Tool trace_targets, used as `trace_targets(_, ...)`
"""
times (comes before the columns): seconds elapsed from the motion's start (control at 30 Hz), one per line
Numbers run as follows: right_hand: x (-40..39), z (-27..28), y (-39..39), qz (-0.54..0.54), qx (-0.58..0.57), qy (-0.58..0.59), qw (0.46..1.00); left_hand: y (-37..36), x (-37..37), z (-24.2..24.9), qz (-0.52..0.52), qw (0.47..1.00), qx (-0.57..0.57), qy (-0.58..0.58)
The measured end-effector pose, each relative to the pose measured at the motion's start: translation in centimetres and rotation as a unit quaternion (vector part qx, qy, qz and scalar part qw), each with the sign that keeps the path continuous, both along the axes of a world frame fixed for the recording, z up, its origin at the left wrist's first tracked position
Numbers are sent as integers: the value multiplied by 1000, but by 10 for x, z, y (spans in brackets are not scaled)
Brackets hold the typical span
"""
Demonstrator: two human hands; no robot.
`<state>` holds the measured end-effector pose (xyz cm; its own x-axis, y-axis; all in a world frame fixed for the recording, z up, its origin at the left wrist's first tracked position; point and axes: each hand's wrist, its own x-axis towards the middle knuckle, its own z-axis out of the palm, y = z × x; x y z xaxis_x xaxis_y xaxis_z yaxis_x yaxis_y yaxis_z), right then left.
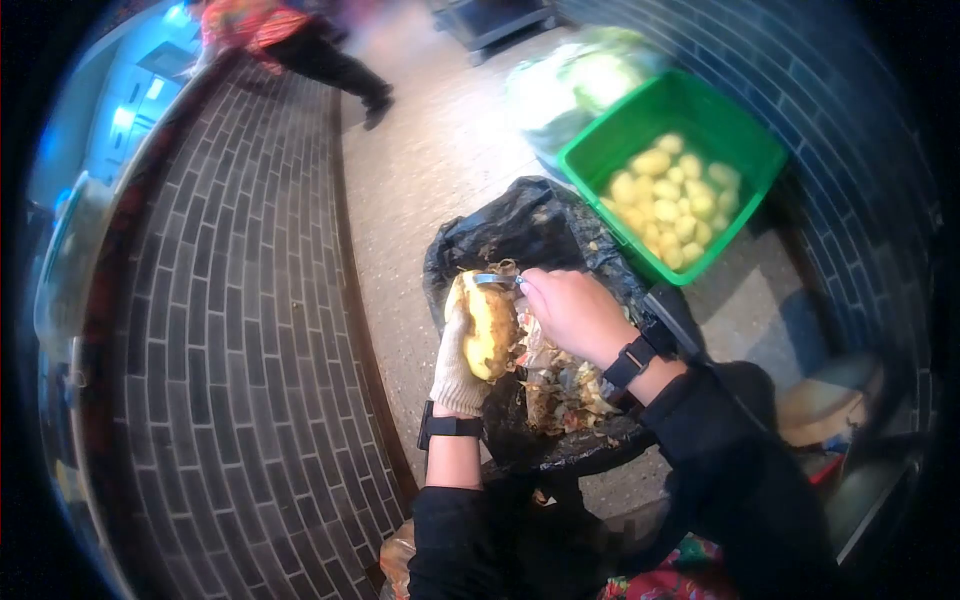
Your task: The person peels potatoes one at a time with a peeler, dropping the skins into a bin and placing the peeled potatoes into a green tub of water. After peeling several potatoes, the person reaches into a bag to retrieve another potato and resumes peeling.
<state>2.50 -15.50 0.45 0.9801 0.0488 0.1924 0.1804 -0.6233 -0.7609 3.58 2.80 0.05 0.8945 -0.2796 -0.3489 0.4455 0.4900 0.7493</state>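
My left hand (456, 362), in a pale knitted glove, is wrapped round a long potato (488, 335) whose side is partly peeled to yellow. My bare right hand (570, 308) is closed on a peeler (497, 279), its metal head lying across the potato's top end. Both hands are above a container lined with a black plastic bag (500, 222). Peelings and scraps (565, 392) lie inside it. Just beyond, at the upper right, a green crate (742, 120) holds several peeled potatoes (668, 190).
Behind the crate is a clear plastic bag with something pale green (580, 80). A dark brick wall (250, 300) runs along the left, another (850, 130) at the right. A person (300, 45) leans over the left wall's top. A dark cart (492, 25) stands at the top.
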Motion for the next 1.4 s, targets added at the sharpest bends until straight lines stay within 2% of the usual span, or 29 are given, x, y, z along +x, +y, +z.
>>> trace_targets(0.1, 0, -2, 1, -12, -8, -8, 1000, 3, 1, -4, -8, 997, 59, -52)
trace_targets(0.23, 0, 2, 2, -12, -7, -5, 1000, 4, -2, -8, -19, 999, 21, -17)
trace_targets(0.3, -1, 2, 8, -5, -9, 48, 999, 7, 1, -15, -40, 999, 20, -14)
trace_targets(0.47, -2, 2, 7, 11, -15, 61, 998, 11, 0, -9, -29, 998, 58, 1)
trace_targets(0.53, 1, -2, 4, 15, -24, 66, 997, 16, -1, -9, -44, 999, -12, 0)
trace_targets(0.63, 4, -3, -1, 26, 37, 25, 999, 17, 0, -4, -28, 999, -18, 14)
trace_targets(1.0, -4, -5, 10, 46, -55, 75, 995, 26, 0, -9, -30, 1000, -8, 7)
trace_targets(1.27, -12, -12, 13, 54, -57, 53, 996, 25, 2, -16, -17, 999, -7, 28)
trace_targets(1.4, -16, -6, 13, 59, -69, 70, 993, 25, 2, -20, -16, 999, 30, 28)
